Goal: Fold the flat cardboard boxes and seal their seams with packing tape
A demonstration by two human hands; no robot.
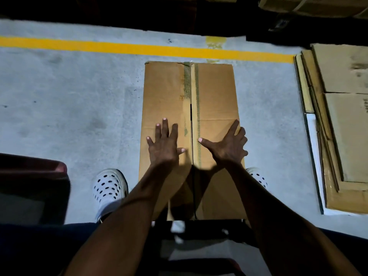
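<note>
One folded box (169,92), two hands, two white shoes, one flat-cardboard stack (338,126).

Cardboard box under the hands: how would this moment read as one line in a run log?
left hand flat on left flap | right hand flat on right flap | cardboard box seam closed | fresh tape: none seen

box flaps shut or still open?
Shut, untaped near the hands. Both flaps of the box lie flat, meeting at the centre seam; left hand and right hand press them down.

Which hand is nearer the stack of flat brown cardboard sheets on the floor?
Right. The right hand presses the box flap on the side facing the stack of flat brown cardboard sheets; the left hand presses the far flap.
</note>
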